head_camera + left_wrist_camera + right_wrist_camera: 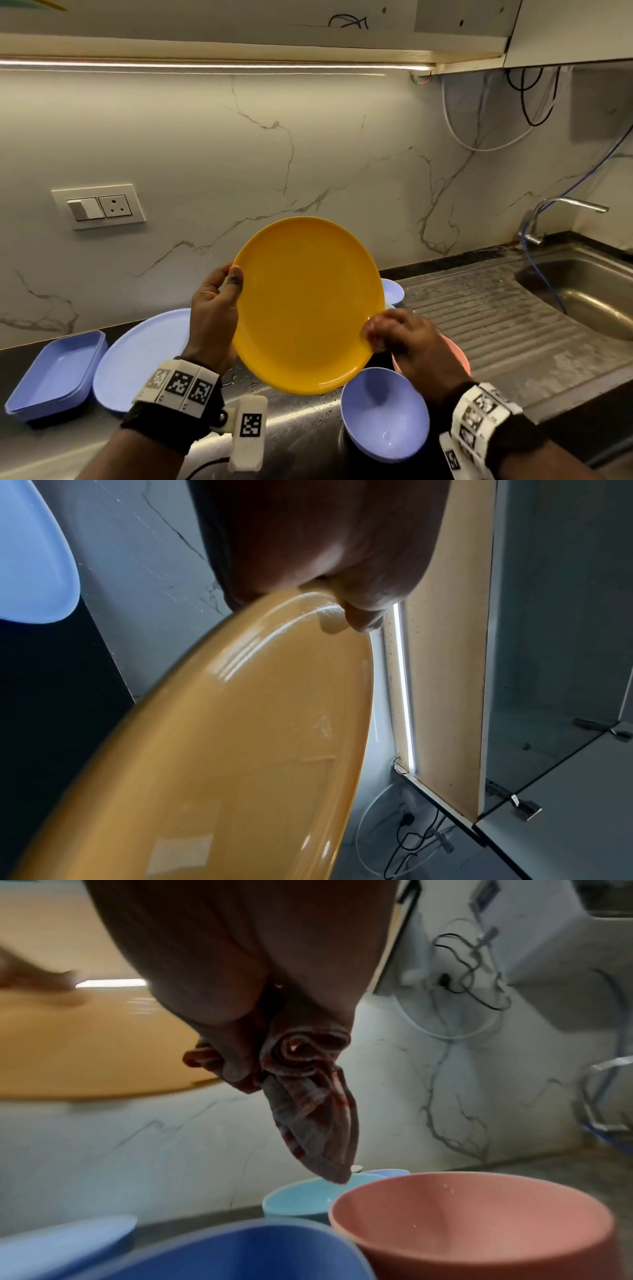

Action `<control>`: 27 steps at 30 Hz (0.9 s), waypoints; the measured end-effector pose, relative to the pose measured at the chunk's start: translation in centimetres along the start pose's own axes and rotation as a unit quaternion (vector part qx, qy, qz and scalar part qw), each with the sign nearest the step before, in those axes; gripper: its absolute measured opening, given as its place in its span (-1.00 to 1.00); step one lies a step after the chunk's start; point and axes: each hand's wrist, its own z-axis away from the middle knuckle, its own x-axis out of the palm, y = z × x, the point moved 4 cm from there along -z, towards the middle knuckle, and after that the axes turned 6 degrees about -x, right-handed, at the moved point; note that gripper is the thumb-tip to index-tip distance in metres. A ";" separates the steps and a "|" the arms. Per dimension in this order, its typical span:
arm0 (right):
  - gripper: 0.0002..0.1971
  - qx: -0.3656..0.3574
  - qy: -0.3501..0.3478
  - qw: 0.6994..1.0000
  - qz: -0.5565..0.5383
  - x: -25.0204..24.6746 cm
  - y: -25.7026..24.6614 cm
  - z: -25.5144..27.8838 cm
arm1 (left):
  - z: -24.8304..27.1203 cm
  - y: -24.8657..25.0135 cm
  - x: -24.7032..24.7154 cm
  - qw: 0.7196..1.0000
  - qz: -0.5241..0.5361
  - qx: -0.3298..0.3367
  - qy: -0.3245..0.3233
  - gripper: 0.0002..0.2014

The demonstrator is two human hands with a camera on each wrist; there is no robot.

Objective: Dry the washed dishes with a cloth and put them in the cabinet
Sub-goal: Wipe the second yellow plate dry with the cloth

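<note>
I hold a yellow plate (305,305) upright and tilted above the counter, its face toward me. My left hand (230,286) grips its left rim, thumb on the front and fingers behind; the left wrist view shows the thumb over the wet, glossy plate (240,750). My right hand (375,330) is at the plate's lower right rim and holds a bunched dark cloth with red stripes (308,1096), whose tail hangs down. That cloth is against the plate's edge (85,1042).
On the counter below are a lavender bowl (383,411), a pink bowl (455,353), a teal bowl (301,1199), a large lavender plate (137,359) and a lavender tray (51,373). A steel sink (589,291) with a tap (561,212) is to the right. Wall cabinets (565,31) hang overhead.
</note>
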 end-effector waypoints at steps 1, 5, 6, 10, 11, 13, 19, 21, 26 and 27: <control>-0.64 0.034 0.053 0.998 -0.013 -1.2 0.3 -0.7 | 0.0 0.0 -0.2 1.000 -0.004 0.004 0.004 -0.69; -0.52 0.083 0.112 0.989 0.044 -4.5 0.3 -4.2 | 0.4 -0.5 -0.6 1.000 0.001 0.001 -0.002 -0.70; -0.49 0.057 0.093 0.992 0.059 -4.7 0.0 -5.2 | 0.6 -0.5 -0.5 1.000 -0.002 -0.002 -0.008 -0.71; -0.53 -0.015 0.007 0.991 0.136 -4.2 -0.6 -8.5 | 1.4 -0.4 0.1 0.999 -0.003 -0.019 -0.041 -0.66; -0.55 -0.011 -0.012 0.989 0.147 -3.8 -0.4 -8.7 | 1.6 -0.3 0.2 0.999 -0.001 -0.019 -0.047 -0.62; -0.59 0.011 -0.024 0.989 0.145 -3.0 0.2 -8.2 | 2.0 0.1 0.2 0.999 0.000 -0.003 -0.050 -0.48; -0.56 0.065 -0.034 0.995 0.067 2.2 -0.9 -2.4 | 2.0 0.9 -0.9 0.999 0.042 0.033 -0.002 -0.33; -0.45 0.067 -0.053 0.996 0.018 4.4 -2.2 -0.3 | 2.0 0.9 -1.1 0.999 0.037 0.036 0.013 -0.21; -0.62 0.056 -0.105 0.989 -0.084 7.4 -5.4 1.7 | 1.5 0.1 -1.9 0.998 0.024 0.047 0.045 -0.25; -0.66 0.054 -0.121 0.986 -0.103 7.3 -6.0 1.4 | 1.3 0.0 -2.2 0.997 0.029 0.049 0.051 -0.32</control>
